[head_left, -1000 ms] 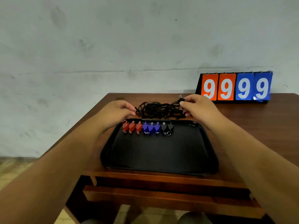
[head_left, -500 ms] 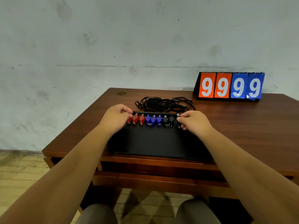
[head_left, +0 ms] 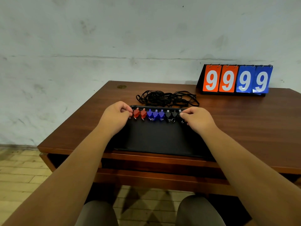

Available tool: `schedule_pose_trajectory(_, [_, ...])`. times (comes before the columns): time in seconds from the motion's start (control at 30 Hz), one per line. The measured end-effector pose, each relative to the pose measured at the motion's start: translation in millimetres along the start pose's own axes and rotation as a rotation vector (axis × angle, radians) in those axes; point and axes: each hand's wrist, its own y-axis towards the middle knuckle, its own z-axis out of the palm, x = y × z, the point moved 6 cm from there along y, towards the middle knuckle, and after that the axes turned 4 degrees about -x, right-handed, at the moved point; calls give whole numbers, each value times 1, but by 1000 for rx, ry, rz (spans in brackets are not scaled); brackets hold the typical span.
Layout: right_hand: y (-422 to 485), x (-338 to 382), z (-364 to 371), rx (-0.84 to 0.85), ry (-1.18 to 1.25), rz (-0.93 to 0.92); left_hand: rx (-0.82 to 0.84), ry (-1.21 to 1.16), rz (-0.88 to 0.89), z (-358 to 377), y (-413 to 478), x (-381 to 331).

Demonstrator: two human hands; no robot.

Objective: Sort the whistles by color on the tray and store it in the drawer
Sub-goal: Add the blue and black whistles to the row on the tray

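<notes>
A black tray (head_left: 159, 141) lies on the wooden table. Along its far edge runs a row of whistles: red whistles (head_left: 140, 113) on the left, three blue whistles (head_left: 155, 114) in the middle, black whistles (head_left: 171, 115) on the right. My left hand (head_left: 116, 117) pinches the leftmost red whistle, mostly hidden under its fingers. My right hand (head_left: 197, 119) pinches the rightmost black whistle (head_left: 180, 113) at the row's right end. The drawer front (head_left: 162, 178) shows under the table's front edge, pulled out a little.
A tangle of black cords (head_left: 166, 98) lies just behind the tray. A flip scoreboard (head_left: 236, 79) reading 9999 stands at the back right of the table (head_left: 252, 124). My knees show below the drawer. A wall is close behind.
My right hand has come from the cord pile down to the tray with a black whistle, now at the row's right end. The camera has pulled back and up.
</notes>
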Motion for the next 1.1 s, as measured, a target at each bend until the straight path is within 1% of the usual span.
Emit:
schedule_pose_trajectory(0.1, [0,0,0,-6,-25,4,7,20,2,0,-1,0])
schedule_pose_trajectory(0.3, [0,0,-1,0,-57,16,75,143,39,6,-2,-5])
schedule_pose_trajectory(0.63, [-1,3,0,6,-130,-2,58,167,40,4,-5,-7])
schedule_pose_trajectory(0.8, [-1,2,-1,-8,-169,-14,33,151,30,3,-6,-6])
schedule_pose_trajectory(0.97, [-8,7,-4,-15,-141,-22,21,111,2,1,-7,-6])
schedule_pose_trajectory(1.1, [-15,18,-11,-95,-110,-94,-7,45,-9,-3,-10,-7])
